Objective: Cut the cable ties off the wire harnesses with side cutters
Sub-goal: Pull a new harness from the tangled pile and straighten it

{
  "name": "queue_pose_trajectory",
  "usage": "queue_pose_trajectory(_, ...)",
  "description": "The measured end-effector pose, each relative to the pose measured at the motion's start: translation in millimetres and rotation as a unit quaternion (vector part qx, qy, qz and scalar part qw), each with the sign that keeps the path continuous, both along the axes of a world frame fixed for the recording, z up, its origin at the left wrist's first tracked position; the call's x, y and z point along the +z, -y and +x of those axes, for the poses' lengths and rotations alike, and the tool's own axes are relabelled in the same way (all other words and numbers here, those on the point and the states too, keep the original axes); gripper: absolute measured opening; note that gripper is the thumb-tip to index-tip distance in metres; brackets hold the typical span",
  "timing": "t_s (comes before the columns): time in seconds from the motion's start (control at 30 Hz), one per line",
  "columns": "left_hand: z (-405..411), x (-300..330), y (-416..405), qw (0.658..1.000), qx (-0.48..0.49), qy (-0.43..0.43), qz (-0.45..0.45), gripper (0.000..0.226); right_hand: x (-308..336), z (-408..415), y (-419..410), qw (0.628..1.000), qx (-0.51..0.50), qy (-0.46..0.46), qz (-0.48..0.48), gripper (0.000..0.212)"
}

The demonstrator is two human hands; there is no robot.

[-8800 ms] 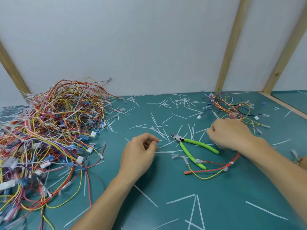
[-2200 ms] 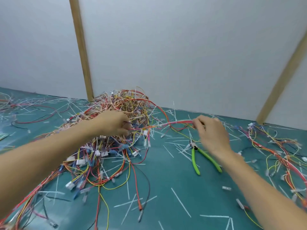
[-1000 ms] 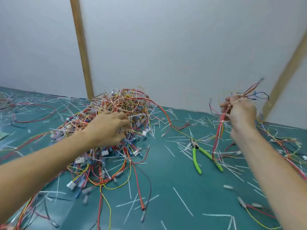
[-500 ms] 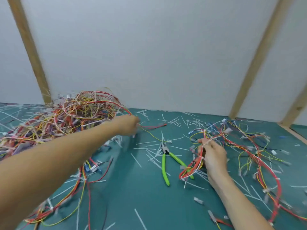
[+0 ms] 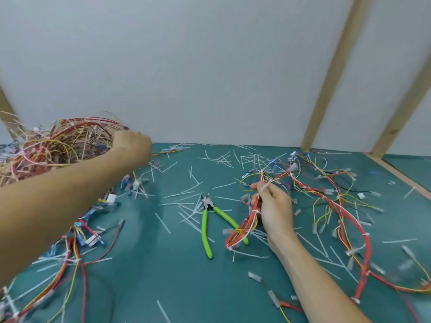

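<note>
Right hand (image 5: 276, 212) grips a red-and-yellow wire harness (image 5: 245, 226) just above the green worktop (image 5: 163, 276) — green-handled side cutters (image 5: 208, 220) lie beside it, untouched. Left hand (image 5: 133, 143) reaches into the tangled harness pile (image 5: 58, 145); its grip cannot be made out.

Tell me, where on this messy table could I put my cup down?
Barest is the green mat nearest the person, between the side cutters and the left forearm. The wire pile crowds the left; loose harnesses crowd the right.

Right hand (image 5: 275, 210) has lowered its wire harness (image 5: 245, 226) beside the side cutters (image 5: 210, 220)
</note>
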State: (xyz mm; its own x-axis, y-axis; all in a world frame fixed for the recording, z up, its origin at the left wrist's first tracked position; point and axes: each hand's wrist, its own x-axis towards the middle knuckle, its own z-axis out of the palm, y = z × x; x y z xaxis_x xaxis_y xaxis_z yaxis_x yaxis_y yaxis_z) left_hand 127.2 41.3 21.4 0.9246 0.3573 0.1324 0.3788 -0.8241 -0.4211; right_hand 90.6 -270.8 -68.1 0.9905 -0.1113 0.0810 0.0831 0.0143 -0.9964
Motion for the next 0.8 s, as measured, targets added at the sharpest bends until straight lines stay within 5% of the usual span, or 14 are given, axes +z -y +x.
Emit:
queue_pose_trajectory(0.07, -8, 4, 36, 0.994, -0.098, 0.035, -0.021, 0.025, 1, -1, 0, 1.0, 0.004, -0.004, 0.004, 0.03)
queue_pose_trajectory(0.17, -27, -5, 82, 0.944, -0.204, 0.05, -0.256, 0.023, 4, -2, 2, 1.0, 0.025, -0.005, 0.014, 0.029)
queue_pose_trajectory(0.3, -59, -10, 108, 0.83, -0.203, 0.107, -0.509, 0.02, 17, -8, 1, 0.996, 0.082, 0.018, 0.02, 0.026)
queue_pose_trajectory(0.47, -100, -20, 116, 0.635, -0.105, 0.116, -0.757, 0.03, 40, -34, -5, 0.967, 0.246, 0.017, 0.065, 0.03)
queue_pose_trajectory(0.6, -114, -36, 113, 0.489, -0.091, 0.134, -0.857, 0.036, 49, -56, -15, 0.918, 0.383, -0.039, 0.097, 0.024)
queue_pose_trajectory(0.7, -117, -56, 105, 0.383, -0.047, 0.178, -0.905, 0.028, 43, -63, -26, 0.923, 0.381, -0.052, -0.028, 0.024)
queue_pose_trajectory(0.8, -123, -72, 93, 0.33, -0.03, 0.177, -0.927, 0.035, 37, -65, -28, 0.916, 0.378, -0.059, -0.124, 0.025)
